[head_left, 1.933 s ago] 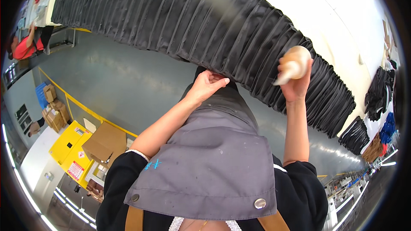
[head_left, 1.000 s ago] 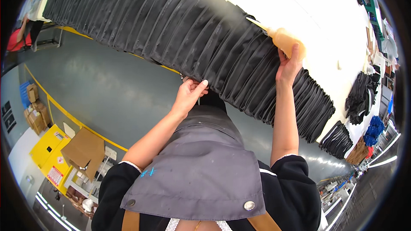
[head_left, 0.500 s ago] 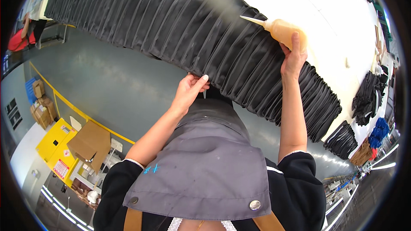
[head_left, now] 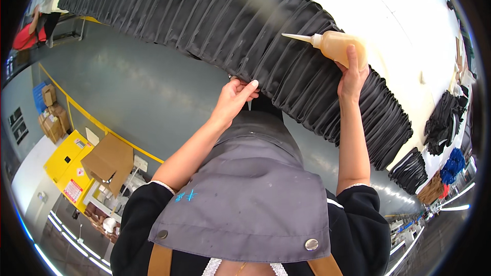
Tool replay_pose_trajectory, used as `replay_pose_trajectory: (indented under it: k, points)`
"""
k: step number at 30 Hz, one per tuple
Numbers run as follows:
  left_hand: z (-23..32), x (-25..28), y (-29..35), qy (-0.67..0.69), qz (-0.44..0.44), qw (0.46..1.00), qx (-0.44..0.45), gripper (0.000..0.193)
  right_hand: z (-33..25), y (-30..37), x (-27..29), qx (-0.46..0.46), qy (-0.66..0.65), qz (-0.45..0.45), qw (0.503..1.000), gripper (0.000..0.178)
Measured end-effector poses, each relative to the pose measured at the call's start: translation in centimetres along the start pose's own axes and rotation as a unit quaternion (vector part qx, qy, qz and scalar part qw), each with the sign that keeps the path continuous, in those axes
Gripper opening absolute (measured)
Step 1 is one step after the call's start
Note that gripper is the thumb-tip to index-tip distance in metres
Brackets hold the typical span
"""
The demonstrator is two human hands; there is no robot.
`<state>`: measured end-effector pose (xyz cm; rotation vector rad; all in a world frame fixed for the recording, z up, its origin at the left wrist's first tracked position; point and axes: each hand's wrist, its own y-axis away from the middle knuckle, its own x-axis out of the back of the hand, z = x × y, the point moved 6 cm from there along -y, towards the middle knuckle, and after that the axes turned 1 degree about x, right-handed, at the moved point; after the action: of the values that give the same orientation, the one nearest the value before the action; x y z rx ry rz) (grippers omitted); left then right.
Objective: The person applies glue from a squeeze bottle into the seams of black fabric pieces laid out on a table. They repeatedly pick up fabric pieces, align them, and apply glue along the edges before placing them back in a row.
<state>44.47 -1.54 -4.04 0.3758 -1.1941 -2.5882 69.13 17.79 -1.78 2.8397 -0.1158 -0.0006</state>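
A long row of overlapping black fabric pieces (head_left: 220,25) lies along the near side of the white table. My left hand (head_left: 236,98) pinches the near edge of one black fabric piece, thumb on top and fingers curled beneath. In my right hand (head_left: 352,79) is a squeeze bottle (head_left: 340,47) of pale amber liquid, its long thin nozzle pointing left above the fabric. The nozzle tip is apart from my left hand. My right fingers are mostly hidden behind the bottle.
The white table (head_left: 409,36) stretches beyond the fabric. Black bundles (head_left: 444,117) and a blue bundle (head_left: 453,166) sit at the right. Left of me stand a yellow cabinet (head_left: 66,166) and a cardboard box (head_left: 108,161). Another person in red (head_left: 26,37) is at the far left.
My left hand has shifted slightly right and farther along the fabric's near edge, still pinching. The bottle has dropped a little nearer, its nozzle now closer to level.
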Motion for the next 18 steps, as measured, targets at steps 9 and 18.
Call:
replay_pose_trajectory:
  k: [9,18]
  points:
    - [0.1,0.0,-0.1,0.003,-0.015,1.0,0.003,0.044,1.2,2.0,-0.4,-0.009,0.018,-0.049,0.999,0.046]
    - [0.1,0.0,-0.2,0.006,-0.021,1.0,-0.005,0.045,1.4,5.6,-1.1,-0.022,0.029,-0.098,0.995,0.044]
